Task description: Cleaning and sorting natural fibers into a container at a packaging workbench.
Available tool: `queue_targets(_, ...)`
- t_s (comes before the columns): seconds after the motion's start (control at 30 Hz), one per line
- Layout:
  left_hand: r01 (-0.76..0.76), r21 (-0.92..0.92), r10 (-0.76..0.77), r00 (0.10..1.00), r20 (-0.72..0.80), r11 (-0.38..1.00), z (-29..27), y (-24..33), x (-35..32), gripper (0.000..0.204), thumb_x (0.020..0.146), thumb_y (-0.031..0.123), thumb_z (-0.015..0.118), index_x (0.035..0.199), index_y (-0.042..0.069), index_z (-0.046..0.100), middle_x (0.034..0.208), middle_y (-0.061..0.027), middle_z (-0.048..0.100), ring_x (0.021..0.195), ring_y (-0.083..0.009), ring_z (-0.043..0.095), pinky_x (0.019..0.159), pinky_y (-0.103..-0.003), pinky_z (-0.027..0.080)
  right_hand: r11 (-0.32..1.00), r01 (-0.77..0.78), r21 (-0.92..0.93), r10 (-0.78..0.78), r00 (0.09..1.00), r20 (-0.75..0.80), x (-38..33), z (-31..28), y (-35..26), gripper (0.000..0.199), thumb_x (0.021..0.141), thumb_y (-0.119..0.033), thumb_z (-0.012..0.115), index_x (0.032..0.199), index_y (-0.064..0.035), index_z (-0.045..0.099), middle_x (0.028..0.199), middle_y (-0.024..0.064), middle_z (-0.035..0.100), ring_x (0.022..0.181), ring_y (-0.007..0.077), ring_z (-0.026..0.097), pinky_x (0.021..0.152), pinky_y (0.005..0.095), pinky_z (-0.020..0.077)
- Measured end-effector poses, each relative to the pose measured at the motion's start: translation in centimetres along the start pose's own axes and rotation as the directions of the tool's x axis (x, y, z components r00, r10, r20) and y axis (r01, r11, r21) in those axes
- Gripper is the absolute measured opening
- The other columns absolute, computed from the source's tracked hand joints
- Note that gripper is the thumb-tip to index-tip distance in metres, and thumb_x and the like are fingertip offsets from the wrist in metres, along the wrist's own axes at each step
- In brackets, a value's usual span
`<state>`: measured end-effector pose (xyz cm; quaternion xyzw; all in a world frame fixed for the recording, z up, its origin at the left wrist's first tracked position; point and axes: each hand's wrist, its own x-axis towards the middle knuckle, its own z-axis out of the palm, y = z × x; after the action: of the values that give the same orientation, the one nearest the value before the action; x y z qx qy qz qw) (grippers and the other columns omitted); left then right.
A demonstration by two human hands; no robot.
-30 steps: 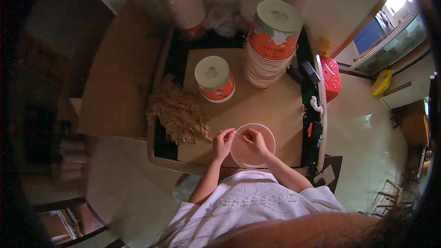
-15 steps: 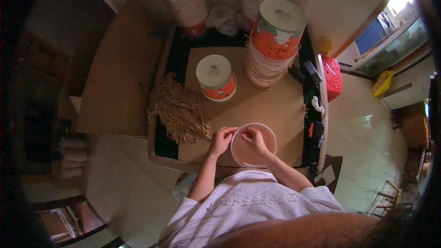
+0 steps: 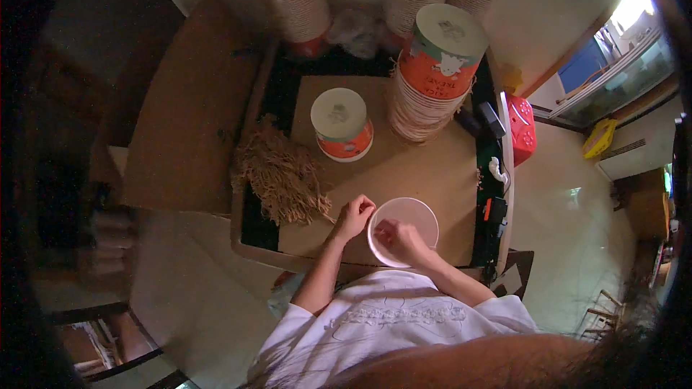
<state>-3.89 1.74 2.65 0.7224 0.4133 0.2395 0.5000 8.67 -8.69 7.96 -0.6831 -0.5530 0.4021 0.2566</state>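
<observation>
Near the front edge of the table stands a white paper bucket (image 3: 428,217), its open mouth facing up. My right hand (image 3: 404,242) reaches inside it, fingers curled close to the left wall; what they may hold is hidden. Just outside the left rim, my left hand (image 3: 354,219) has its fingers pinched together, and anything between them is too small to make out. A bundle of tan twisted cords (image 3: 282,176) lies to the left of that hand. Beyond the hands, an orange and green paper bucket (image 3: 343,124) rests upside down on the cardboard.
A tall upside-down stack of orange paper buckets (image 3: 437,75) with cords stands at the back right. More nested buckets (image 3: 292,3) line the wall. Black devices (image 3: 493,210) and a white cable (image 3: 497,168) lie along the right edge. A large cardboard flap (image 3: 189,115) is at left.
My right hand has turned and shifted slightly lower inside the bucket. My left hand has drawn its fingers in closer beside the rim. The view has shifted a little.
</observation>
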Motion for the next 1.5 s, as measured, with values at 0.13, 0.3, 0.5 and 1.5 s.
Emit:
queue_targets(0.13, 0.177, -0.18, -0.137, 0.968, 0.21, 0.968, 0.2, -0.4, 1.8, 0.006, 0.082, 0.008, 0.05, 0.084, 0.002, 0.052, 0.063, -0.0029, 0.053, 0.059, -0.0105, 0.054, 0.048, -0.024, 0.042, 0.83, 0.532, -0.17, -0.512, 0.846, 0.15, 0.6, 0.5, -2.9, 0.021, 0.064, -0.014, 0.058, 0.084, -0.0063, 0.056, 0.087, 0.0134, 0.058, 0.078, 0.029, 0.057, 0.062, 0.0357, 0.0467)
queue_targets(0.3, 0.479, -0.722, 0.055, 0.814, 0.578, 0.499, -1.0, -3.1, 1.1, 0.016, 0.077, 0.015, 0.053, 0.089, 0.006, 0.049, 0.073, -0.0007, 0.051, 0.055, -0.0081, 0.044, 0.044, -0.02, 0.035, 0.874, 0.298, -0.383, -0.234, 0.95, 0.207, 4.7, -1.7, -2.6, 0.018, 0.072, -0.018, 0.053, 0.083, -0.0049, 0.057, 0.076, 0.0172, 0.059, 0.072, 0.0341, 0.057, 0.062, 0.0402, 0.0473)
queue_targets(0.5, 0.49, -0.596, -0.223, 0.856, 0.466, 0.636, 2.7, -1.8, 2.3, 0.026, 0.086, 0.031, 0.04, 0.093, 0.008, 0.051, 0.079, -0.0028, 0.055, 0.066, -0.0123, 0.049, 0.059, -0.024, 0.041, 0.93, -0.152, -0.335, 0.22, 0.959, 0.177, 8.2, -3.7, 2.4, 0.026, 0.075, -0.03, 0.059, 0.073, -0.0039, 0.059, 0.067, 0.0141, 0.059, 0.063, 0.0256, 0.059, 0.056, 0.0357, 0.045)
queue_targets(1.5, 0.166, -0.198, -0.139, 0.98, 0.143, 0.966, 4.9, -1.4, 1.2, 0.001, 0.075, 0.0, 0.057, 0.074, 0.001, 0.056, 0.065, -0.002, 0.056, 0.064, -0.0076, 0.051, 0.06, -0.024, 0.043, 0.941, -0.061, 0.333, 0.016, 0.99, 0.137, 6.2, -4.1, 5.9, 0.024, 0.084, -0.022, 0.049, 0.075, -0.0006, 0.052, 0.063, 0.0019, 0.046, 0.061, 0.0092, 0.041, 0.055, 0.0262, 0.0369)
